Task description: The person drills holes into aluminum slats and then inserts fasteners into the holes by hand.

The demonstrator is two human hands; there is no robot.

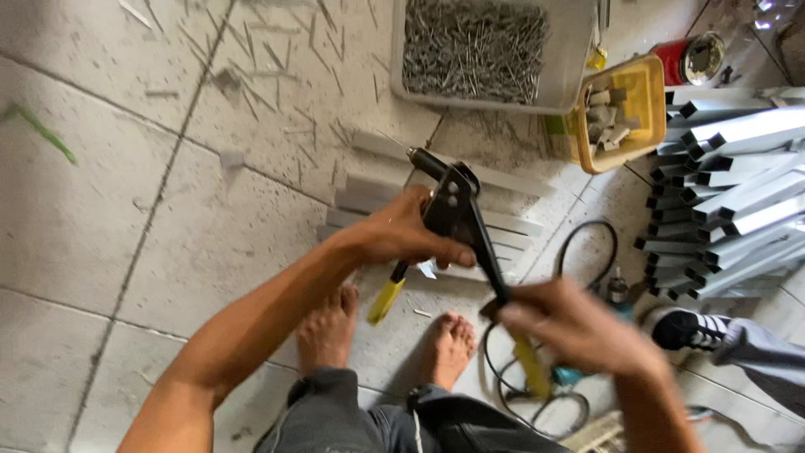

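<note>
Both hands, left hand (402, 235) wrapped round one arm of the black hand riveter (457, 214) and right hand (570, 327) closed on the other, should squeeze evenly, keeping its nose square over the grey metal strips (511, 222) above bare feet (327, 331).

A pale tiled floor (101, 218) carries everything: a clear tub of rivets (478, 50), a yellow box of small metal pieces (616, 113), a stack of grey metal channels (725, 197), flat white strips (503, 222), a black cable (579, 252), and scattered metal offcuts (277, 59).
</note>
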